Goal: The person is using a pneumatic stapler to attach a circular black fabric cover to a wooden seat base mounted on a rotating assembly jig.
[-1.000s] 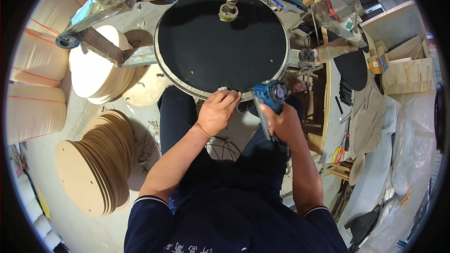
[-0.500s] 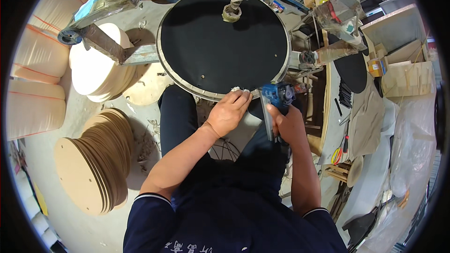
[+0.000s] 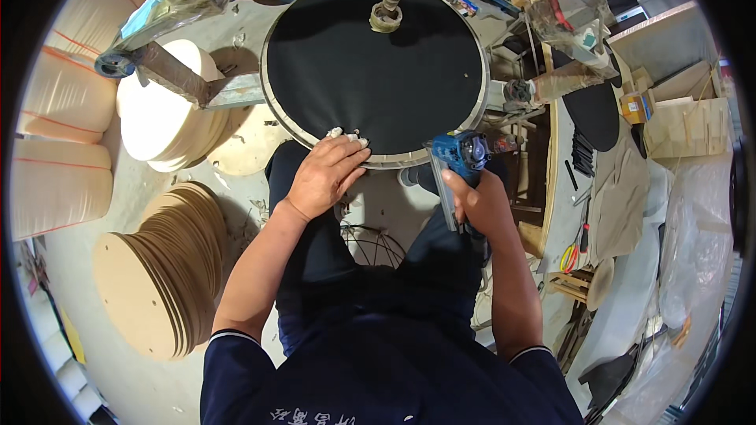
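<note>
A round panel covered in black fabric lies before me inside a pale rim. My left hand is closed at its near-left edge, with white-wrapped fingertips on the black cover and the thumb lower, beside the rim. Small creases show in the fabric by those fingertips. In my right hand is a blue staple gun, its nose close to the near-right edge of the panel; I cannot tell whether it touches. The long grey magazine points back toward me.
A wrapped post hangs over the panel's far part. Metal arms flank it at left and right. Stacked tan discs and white discs stand on the left. Scissors lie on the right bench.
My left hand has slid leftward along the near edge, away from the staple gun. The right hand and staple gun have barely moved. The panel appears slightly turned.
</note>
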`<action>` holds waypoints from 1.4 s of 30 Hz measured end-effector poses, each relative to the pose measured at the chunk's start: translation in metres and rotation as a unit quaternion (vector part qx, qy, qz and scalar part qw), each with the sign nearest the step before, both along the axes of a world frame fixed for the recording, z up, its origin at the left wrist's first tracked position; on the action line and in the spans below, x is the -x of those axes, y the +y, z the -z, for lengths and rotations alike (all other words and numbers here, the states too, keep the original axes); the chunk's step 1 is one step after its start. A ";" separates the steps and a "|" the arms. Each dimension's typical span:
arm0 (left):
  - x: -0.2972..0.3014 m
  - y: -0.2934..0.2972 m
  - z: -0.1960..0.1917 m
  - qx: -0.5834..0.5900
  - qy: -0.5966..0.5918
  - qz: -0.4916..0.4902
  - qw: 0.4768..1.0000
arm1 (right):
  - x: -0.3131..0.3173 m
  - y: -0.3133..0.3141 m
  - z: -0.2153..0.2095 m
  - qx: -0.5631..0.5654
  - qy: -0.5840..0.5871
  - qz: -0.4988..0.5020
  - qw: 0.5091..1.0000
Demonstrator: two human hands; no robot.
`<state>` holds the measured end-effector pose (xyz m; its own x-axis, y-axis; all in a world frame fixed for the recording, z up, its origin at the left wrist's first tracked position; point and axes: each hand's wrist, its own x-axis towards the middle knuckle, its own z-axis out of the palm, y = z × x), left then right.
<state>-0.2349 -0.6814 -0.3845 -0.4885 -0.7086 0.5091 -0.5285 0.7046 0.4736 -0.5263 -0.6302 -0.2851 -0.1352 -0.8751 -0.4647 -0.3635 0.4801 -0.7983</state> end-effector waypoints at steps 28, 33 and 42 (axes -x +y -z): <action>0.052 0.019 0.018 0.032 -0.045 0.018 0.998 | -0.010 0.000 -0.002 -0.012 -0.003 -0.015 1.000; 0.054 0.017 0.012 -0.019 -0.009 0.058 0.998 | 0.003 -0.004 0.004 -0.009 0.063 -0.023 0.998; -0.030 -0.020 -0.006 0.002 -0.040 -0.086 0.995 | 0.020 0.019 0.001 -0.006 0.011 0.079 0.997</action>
<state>-0.2047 -0.7011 -0.3782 -0.3993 -0.7830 0.4769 -0.6777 0.6025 0.4216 -0.5467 -0.6116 -0.2857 -0.2807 -0.8363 -0.4709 -0.2999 0.5425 -0.7847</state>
